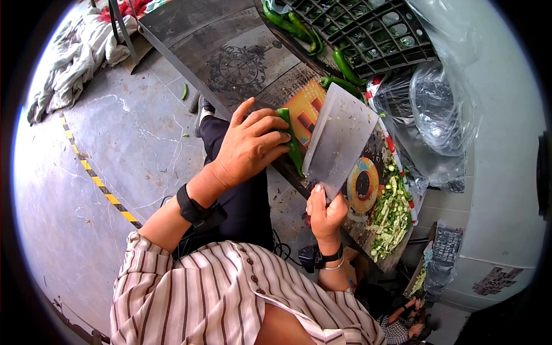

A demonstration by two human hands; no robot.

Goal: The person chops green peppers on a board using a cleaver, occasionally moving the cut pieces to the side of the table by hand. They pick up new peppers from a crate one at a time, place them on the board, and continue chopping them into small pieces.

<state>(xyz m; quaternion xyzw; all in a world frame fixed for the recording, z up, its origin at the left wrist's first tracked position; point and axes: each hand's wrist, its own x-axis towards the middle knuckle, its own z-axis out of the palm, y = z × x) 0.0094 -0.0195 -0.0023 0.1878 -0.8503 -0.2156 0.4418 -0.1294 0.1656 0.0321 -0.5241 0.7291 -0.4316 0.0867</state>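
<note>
Curled fingers of my left hand point(253, 138) press against a long green chili pepper point(295, 150) at the table's near edge. My right hand point(326, 211) is closed around the handle of a cleaver point(340, 138). Its broad blade, flecked with bits of pepper, is raised over the table just right of the chili and covers part of a patterned orange cutting surface point(307, 103). A heap of sliced green pepper point(391, 213) lies to the right of the blade.
More whole peppers point(345, 66) lie beyond the blade, beside a black plastic crate point(368, 34). Clear plastic bags point(440, 109) fill the space by the wall. The dark wooden table point(230, 63) stretches away to the upper left. Another person's hands point(413, 305) show at lower right.
</note>
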